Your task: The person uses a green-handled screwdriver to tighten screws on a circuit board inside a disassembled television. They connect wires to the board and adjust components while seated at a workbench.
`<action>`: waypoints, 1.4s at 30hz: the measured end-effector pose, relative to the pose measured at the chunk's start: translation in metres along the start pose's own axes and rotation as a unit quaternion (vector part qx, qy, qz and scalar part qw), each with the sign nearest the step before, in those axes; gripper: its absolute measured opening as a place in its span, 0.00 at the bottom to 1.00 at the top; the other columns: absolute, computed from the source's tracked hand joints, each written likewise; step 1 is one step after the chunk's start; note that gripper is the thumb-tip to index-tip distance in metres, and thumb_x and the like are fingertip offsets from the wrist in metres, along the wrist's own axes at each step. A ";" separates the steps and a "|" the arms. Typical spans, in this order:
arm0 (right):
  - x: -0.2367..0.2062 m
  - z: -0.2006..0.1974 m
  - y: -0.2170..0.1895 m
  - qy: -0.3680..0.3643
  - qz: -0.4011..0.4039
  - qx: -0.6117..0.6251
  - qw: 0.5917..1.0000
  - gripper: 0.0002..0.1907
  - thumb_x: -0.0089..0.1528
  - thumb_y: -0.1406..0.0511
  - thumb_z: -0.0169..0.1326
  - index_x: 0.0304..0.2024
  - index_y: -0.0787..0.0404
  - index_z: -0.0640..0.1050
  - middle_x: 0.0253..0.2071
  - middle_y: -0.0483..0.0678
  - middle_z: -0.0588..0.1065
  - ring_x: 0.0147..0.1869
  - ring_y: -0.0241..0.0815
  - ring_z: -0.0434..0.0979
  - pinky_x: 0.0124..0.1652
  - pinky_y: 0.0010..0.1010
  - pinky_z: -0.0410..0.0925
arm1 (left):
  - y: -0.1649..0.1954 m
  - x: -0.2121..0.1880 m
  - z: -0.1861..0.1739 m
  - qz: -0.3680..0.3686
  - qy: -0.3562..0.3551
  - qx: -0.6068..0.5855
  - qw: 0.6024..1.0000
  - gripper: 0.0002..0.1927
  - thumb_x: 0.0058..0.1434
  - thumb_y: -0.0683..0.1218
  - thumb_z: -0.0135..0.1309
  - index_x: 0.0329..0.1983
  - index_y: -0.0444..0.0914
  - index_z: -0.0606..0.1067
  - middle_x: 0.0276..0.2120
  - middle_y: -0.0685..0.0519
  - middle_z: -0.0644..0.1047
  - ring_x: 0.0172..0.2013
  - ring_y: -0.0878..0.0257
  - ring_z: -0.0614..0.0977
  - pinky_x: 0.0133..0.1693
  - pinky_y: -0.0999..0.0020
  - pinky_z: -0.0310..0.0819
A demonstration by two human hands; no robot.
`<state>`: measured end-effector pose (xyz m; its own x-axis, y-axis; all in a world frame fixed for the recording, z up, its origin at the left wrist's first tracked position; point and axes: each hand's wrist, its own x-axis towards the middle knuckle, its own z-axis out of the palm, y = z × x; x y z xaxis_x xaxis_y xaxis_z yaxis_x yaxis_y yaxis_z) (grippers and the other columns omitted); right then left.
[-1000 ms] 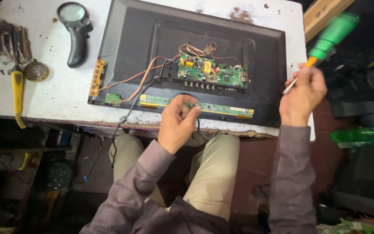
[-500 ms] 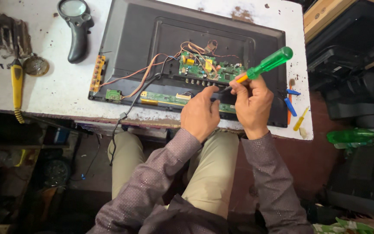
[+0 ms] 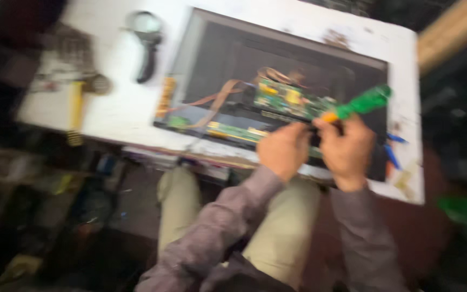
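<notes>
Green-handled screwdriver point(image 3: 360, 104) gripped in right hand point(image 3: 347, 145), lowered from its raised position a second ago onto the circuit board point(image 3: 290, 100) | left hand point(image 3: 283, 148) curled beside it, grip unclear in blur, now steadying the work | beyond: panel point(image 3: 228, 59), magnifier point(image 3: 147, 38), table point(image 3: 114, 108).

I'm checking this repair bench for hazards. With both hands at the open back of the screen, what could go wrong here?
The right hand grips a green-handled screwdriver right over the green circuit board; a slip could gouge it. The left hand sits close by the tip and might get jabbed. The orange ribbon cables lie loose nearby and could snag.
</notes>
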<state>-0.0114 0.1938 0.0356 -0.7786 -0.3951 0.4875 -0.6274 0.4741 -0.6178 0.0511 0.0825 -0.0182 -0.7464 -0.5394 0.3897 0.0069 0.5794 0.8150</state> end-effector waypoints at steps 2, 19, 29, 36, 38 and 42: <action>0.001 -0.001 0.009 -0.016 -0.030 -0.039 0.999 0.04 0.66 0.68 0.64 0.40 0.62 0.81 0.32 0.52 0.78 0.33 0.41 0.78 0.36 0.35 0.69 | -0.001 0.003 0.001 0.023 0.021 0.022 0.999 0.06 0.64 0.49 0.56 0.32 0.45 0.76 0.27 0.50 0.79 0.28 0.48 0.82 0.28 0.51 0.74; 0.045 0.012 0.014 -0.012 -0.067 0.198 0.978 0.11 0.82 0.64 0.47 0.58 0.67 0.69 0.48 0.47 0.74 0.52 0.34 0.76 0.58 0.23 0.69 | 0.001 0.005 -0.012 0.022 0.017 0.002 1.000 0.12 0.71 0.50 0.53 0.32 0.42 0.78 0.26 0.48 0.79 0.27 0.52 0.82 0.33 0.56 0.76; 0.066 -0.039 -0.037 -0.058 -0.121 0.048 0.990 0.09 0.73 0.71 0.56 0.56 0.64 0.79 0.41 0.52 0.74 0.45 0.41 0.77 0.53 0.27 0.71 | -0.003 0.008 -0.008 -0.024 -0.028 -0.020 0.999 0.11 0.66 0.51 0.56 0.35 0.40 0.80 0.25 0.47 0.79 0.27 0.49 0.82 0.31 0.55 0.75; 0.067 -0.038 -0.019 -0.128 -0.050 0.156 0.978 0.17 0.65 0.74 0.50 0.57 0.65 0.76 0.46 0.54 0.77 0.51 0.43 0.79 0.55 0.32 0.71 | -0.002 0.006 -0.011 -0.037 -0.043 -0.028 0.998 0.13 0.69 0.53 0.56 0.36 0.39 0.80 0.23 0.49 0.79 0.26 0.52 0.82 0.32 0.58 0.75; 0.069 -0.033 -0.008 -0.094 -0.055 0.052 0.993 0.17 0.64 0.75 0.58 0.57 0.70 0.79 0.46 0.62 0.76 0.46 0.53 0.77 0.49 0.40 0.73 | -0.001 0.006 -0.013 -0.042 -0.067 -0.017 0.997 0.12 0.68 0.53 0.57 0.38 0.39 0.81 0.23 0.49 0.79 0.25 0.53 0.82 0.31 0.58 0.76; 0.086 -0.032 0.009 -0.121 -0.121 0.089 0.981 0.14 0.69 0.72 0.52 0.57 0.68 0.76 0.46 0.54 0.79 0.50 0.43 0.81 0.56 0.32 0.73 | 0.001 0.004 -0.017 -0.018 -0.046 -0.045 0.998 0.11 0.67 0.51 0.56 0.43 0.40 0.82 0.26 0.49 0.80 0.26 0.53 0.83 0.33 0.59 0.77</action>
<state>-0.0840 0.1896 0.0915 -0.5671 -0.6650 0.4860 -0.7647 0.2058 -0.6106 0.0597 0.0710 -0.0084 -0.8053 -0.4984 0.3210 0.0351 0.5004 0.8651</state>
